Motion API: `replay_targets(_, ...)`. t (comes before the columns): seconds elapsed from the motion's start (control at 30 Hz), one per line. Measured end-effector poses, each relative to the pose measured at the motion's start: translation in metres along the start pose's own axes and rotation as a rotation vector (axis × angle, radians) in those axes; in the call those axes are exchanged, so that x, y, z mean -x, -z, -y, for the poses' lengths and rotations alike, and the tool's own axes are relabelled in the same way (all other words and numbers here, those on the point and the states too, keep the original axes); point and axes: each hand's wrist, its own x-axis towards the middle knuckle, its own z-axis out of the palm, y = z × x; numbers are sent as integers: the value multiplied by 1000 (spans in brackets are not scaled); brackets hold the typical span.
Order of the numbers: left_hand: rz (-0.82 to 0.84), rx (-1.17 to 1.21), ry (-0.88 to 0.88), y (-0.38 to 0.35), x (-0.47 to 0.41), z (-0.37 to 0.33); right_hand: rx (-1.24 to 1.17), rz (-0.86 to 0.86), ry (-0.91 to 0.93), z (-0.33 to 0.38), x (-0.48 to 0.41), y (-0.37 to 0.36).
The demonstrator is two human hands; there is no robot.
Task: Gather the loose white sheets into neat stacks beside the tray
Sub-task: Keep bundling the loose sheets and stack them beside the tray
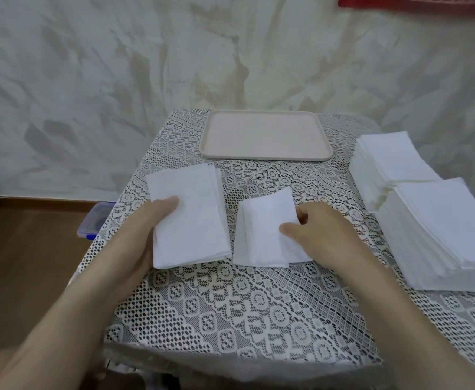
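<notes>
- L hand (143,226) gripped the small stack (194,220) of white sheets at its L edge: thumb flat on top, the other fingers hidden under the stack, so it looked clamped btwn them.
- R hand (326,235) pinched a loose sheet (261,235) by its R edge, btwn the thumb and the curled fingers (303,215).
- The loose sheet was partly folded; its R part was lifted at the fingers and its L part lay on the worktop (230,305).
- This sheet sat btwn the two sets of fingers, just beside the small stack w/ a narrow strip of cloth btwn them, not touching.
- Tray (264,158), pale pink, lay beyond both sets of fingers at the far end of the worktop, near the small stack's far edge but apart from it.
- Two thick piles stood R of the R fingers: the near tall stack (441,235) and, beyond it, the far tall stack (396,161). The near one's far edge met the other's front.
- The far tall stack stood just R of the tray.
- Lace cloth covered the whole worktop.
- Plastic box (95,220) w/ blue clips sat on the wooden floor L of the L fingers, partly hidden by the worktop edge.
- Crumpled white backdrop (118,80) hung behind, w/ a red strip (416,1) at the top R corner.
</notes>
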Motion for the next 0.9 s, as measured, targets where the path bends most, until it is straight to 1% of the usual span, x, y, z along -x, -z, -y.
replay_targets(0.13,-12,0,-4,1,0,0,-266,42,-8,-1,1,7)
replay_targets(0.17,-8,4,-6,1,0,0,-282,53,-11,-2,0,8)
replay_targets(0.27,1,16,-13,2,-1,0,-172,96,-21,-1,2,3)
replay_targets(0.47,11,-15,-22,0,-1,1,0,29,-31,9,-4,-10)
replay_targets(0.57,9,-20,-15,-1,-2,1,68,-3,22,16,-4,-17)
replay_targets(0.67,-4,-9,-12,-1,-2,1,72,-33,81,20,-5,-20)
replay_targets(0.8,5,-3,-6,1,-2,1,97,-74,-3,18,-5,-19)
replay_targets(0.9,20,-5,-11,2,-3,2,97,-59,-45,16,-6,-18)
